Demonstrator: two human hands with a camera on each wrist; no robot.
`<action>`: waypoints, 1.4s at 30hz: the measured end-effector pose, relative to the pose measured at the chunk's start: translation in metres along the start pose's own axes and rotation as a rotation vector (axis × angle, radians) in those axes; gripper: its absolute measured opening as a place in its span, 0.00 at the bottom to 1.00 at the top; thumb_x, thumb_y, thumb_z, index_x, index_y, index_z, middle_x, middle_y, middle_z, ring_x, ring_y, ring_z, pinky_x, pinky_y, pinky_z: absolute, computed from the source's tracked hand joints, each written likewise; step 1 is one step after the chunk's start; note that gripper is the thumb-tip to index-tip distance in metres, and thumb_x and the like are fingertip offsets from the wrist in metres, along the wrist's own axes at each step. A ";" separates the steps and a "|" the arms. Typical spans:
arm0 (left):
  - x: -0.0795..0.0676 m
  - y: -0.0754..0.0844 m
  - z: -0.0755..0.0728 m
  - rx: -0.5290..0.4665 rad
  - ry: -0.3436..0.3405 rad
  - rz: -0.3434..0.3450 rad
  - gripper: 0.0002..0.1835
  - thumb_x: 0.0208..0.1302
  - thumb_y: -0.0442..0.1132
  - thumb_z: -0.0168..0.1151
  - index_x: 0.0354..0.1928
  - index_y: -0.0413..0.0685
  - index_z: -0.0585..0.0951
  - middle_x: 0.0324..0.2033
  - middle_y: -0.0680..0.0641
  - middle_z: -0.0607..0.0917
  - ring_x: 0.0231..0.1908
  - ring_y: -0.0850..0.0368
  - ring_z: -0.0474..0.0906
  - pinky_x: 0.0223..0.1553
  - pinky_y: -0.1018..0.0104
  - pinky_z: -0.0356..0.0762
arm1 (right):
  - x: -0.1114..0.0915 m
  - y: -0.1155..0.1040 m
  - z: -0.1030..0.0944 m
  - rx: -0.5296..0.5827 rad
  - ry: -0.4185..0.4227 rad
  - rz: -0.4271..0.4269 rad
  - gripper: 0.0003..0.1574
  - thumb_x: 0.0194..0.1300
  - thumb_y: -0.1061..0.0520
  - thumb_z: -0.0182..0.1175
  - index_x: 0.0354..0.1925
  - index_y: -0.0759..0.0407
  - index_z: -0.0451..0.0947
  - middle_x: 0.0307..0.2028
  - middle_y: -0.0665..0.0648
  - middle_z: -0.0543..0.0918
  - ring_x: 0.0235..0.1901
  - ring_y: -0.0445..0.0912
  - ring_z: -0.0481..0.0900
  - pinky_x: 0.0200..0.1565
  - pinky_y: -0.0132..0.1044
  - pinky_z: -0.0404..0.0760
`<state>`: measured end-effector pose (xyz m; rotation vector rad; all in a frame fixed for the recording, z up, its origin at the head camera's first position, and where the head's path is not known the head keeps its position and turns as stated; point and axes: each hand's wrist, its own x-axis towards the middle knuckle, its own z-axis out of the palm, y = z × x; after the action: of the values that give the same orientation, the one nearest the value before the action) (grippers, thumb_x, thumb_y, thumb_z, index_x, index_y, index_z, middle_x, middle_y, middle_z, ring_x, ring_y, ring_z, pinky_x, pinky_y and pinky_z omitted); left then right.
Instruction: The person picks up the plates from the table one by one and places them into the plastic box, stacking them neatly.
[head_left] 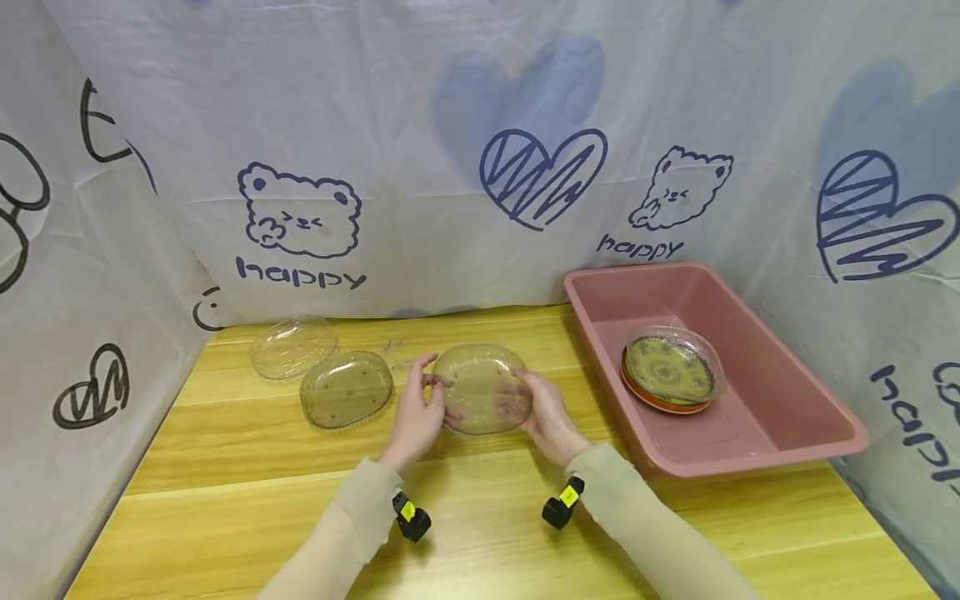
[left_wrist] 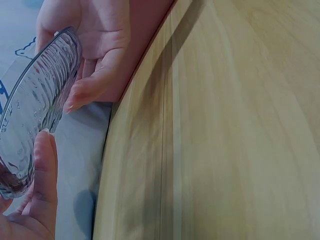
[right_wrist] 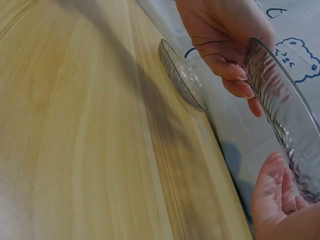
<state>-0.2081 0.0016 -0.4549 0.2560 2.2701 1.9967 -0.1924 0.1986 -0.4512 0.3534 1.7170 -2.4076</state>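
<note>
Both hands hold a clear oval dish point(head_left: 482, 390) up over the table, one at each end. My left hand point(head_left: 417, 421) grips its left end, with fingers showing through the clear wall. The right hand point(head_left: 551, 417) grips the opposite end, its fingers seen through the dish. Ripples mark the dish's side wall in the left wrist view, where the left thumb point(left_wrist: 45, 160) presses near its lower end. In the right wrist view the dish point(right_wrist: 285, 120) stands tilted between the two hands.
On the table's left lie a smoky oval dish point(head_left: 347, 390) and, behind it, a clear ribbed dish point(head_left: 292, 348). A pink basin point(head_left: 757, 454) stands on the right, holding a clear round dish point(head_left: 672, 364) over an orange-rimmed one. Printed cloth point(head_left: 420, 250) hangs behind the table.
</note>
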 end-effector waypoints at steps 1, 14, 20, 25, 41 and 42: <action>0.000 0.000 0.001 -0.002 0.003 0.000 0.28 0.79 0.31 0.39 0.76 0.54 0.55 0.55 0.34 0.76 0.23 0.56 0.82 0.28 0.59 0.88 | 0.000 0.000 0.000 0.001 -0.001 -0.001 0.22 0.77 0.55 0.43 0.64 0.62 0.64 0.38 0.52 0.85 0.33 0.40 0.86 0.42 0.35 0.88; -0.003 -0.006 0.012 -0.024 -0.002 -0.004 0.27 0.81 0.36 0.39 0.77 0.56 0.53 0.57 0.35 0.75 0.24 0.55 0.85 0.32 0.51 0.88 | 0.002 0.003 -0.001 0.013 0.021 0.012 0.20 0.77 0.62 0.37 0.63 0.61 0.65 0.43 0.58 0.85 0.31 0.40 0.87 0.40 0.34 0.89; -0.003 -0.008 0.012 0.002 -0.013 -0.036 0.26 0.82 0.41 0.41 0.77 0.58 0.53 0.59 0.37 0.77 0.27 0.55 0.86 0.38 0.42 0.86 | 0.001 0.004 -0.003 0.000 0.032 0.008 0.21 0.78 0.61 0.36 0.64 0.63 0.65 0.42 0.56 0.85 0.30 0.39 0.87 0.39 0.33 0.88; -0.003 -0.008 0.012 0.008 -0.019 -0.052 0.26 0.81 0.42 0.42 0.77 0.58 0.54 0.58 0.38 0.77 0.27 0.55 0.86 0.39 0.43 0.86 | 0.000 0.005 -0.003 -0.003 0.042 0.018 0.22 0.77 0.62 0.36 0.64 0.62 0.65 0.38 0.53 0.85 0.30 0.39 0.87 0.37 0.32 0.88; 0.000 -0.007 0.009 0.001 -0.003 -0.074 0.26 0.82 0.44 0.36 0.77 0.49 0.55 0.59 0.35 0.77 0.32 0.53 0.87 0.35 0.47 0.86 | 0.000 0.007 -0.007 -0.010 0.052 0.024 0.23 0.76 0.63 0.36 0.65 0.64 0.64 0.40 0.54 0.85 0.31 0.40 0.87 0.42 0.35 0.88; 0.000 -0.007 0.008 0.012 0.003 -0.074 0.25 0.82 0.44 0.36 0.76 0.50 0.56 0.59 0.36 0.77 0.33 0.54 0.87 0.34 0.49 0.86 | -0.001 0.007 -0.006 -0.011 0.053 0.025 0.23 0.76 0.62 0.36 0.65 0.64 0.64 0.40 0.55 0.85 0.31 0.40 0.87 0.42 0.35 0.88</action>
<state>-0.2072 0.0086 -0.4630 0.1668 2.2598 1.9488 -0.1894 0.2024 -0.4595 0.4382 1.7359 -2.3905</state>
